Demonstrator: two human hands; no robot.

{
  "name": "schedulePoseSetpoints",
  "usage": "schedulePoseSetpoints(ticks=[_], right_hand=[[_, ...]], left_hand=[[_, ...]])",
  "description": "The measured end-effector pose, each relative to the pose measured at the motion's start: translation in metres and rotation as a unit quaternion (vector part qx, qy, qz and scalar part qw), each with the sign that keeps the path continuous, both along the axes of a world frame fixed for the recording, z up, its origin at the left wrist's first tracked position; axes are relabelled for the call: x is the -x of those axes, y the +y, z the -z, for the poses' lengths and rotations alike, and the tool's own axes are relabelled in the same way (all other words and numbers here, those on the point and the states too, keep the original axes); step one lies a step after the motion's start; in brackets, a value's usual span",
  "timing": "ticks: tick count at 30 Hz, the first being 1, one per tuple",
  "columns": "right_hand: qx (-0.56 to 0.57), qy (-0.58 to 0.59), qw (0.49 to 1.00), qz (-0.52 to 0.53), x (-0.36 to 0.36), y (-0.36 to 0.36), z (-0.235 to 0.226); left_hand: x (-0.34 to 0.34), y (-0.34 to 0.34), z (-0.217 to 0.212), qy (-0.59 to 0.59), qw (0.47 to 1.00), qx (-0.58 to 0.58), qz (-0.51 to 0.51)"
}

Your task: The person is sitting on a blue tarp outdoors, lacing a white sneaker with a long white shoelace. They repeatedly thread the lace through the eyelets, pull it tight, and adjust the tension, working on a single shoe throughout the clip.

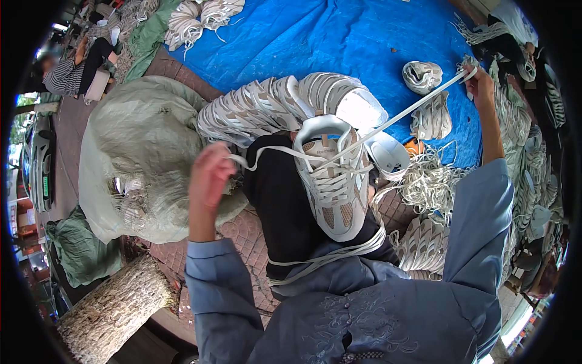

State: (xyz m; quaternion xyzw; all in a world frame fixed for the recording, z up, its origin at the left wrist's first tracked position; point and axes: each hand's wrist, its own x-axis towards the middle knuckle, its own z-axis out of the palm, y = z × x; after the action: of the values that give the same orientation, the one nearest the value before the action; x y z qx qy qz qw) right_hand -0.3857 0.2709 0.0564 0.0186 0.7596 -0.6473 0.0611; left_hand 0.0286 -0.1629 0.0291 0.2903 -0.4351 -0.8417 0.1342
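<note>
A white and beige sneaker rests on my lap, toe toward me, with laces threaded through its lower eyelets. My right hand is raised far out to the right, fingers closed on one end of the white shoelace, which runs taut from the shoe. At the left, my left hand, slightly blurred, pinches the other lace end, which hangs in a loose wave back to the shoe. More loose laces are looped across my thighs.
A curved row of stacked shoe uppers lies beyond my knees, beside a big woven sack. A blue tarp holds more uppers. A lace pile lies right; a tree trunk stands lower left. A person sits far left.
</note>
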Motion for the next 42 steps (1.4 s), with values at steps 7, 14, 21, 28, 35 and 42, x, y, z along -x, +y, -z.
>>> schedulePoseSetpoints(ticks=[7,14,21,28,35,42], right_hand=[[0.049,0.024,0.998,-0.017,0.003,0.005,-0.004],[0.071,0.031,0.997,-0.013,-0.009,0.018,-0.007],[0.045,0.079,0.963,-0.253,-0.099,-0.038,-0.021],[-0.071,-0.031,0.860,-0.504,-0.232,-0.124,0.029],[-0.175,0.318,0.784,-0.504,-0.238,-0.140,0.047],[-0.181,0.369,0.815,-0.409,-0.244,-0.137,0.053]], left_hand=[[-0.067,-0.171,-0.030,0.006,0.958,0.195,-0.209],[-0.069,-0.177,-0.010,-0.082,0.924,0.282,-0.246],[-0.069,-0.136,-0.002,-0.132,0.908,0.352,-0.184],[-0.045,-0.076,0.009,-0.134,0.940,0.293,-0.108],[-0.048,-0.070,0.016,-0.136,0.951,0.260,-0.096],[-0.072,-0.095,0.019,-0.120,0.943,0.260,-0.172]])
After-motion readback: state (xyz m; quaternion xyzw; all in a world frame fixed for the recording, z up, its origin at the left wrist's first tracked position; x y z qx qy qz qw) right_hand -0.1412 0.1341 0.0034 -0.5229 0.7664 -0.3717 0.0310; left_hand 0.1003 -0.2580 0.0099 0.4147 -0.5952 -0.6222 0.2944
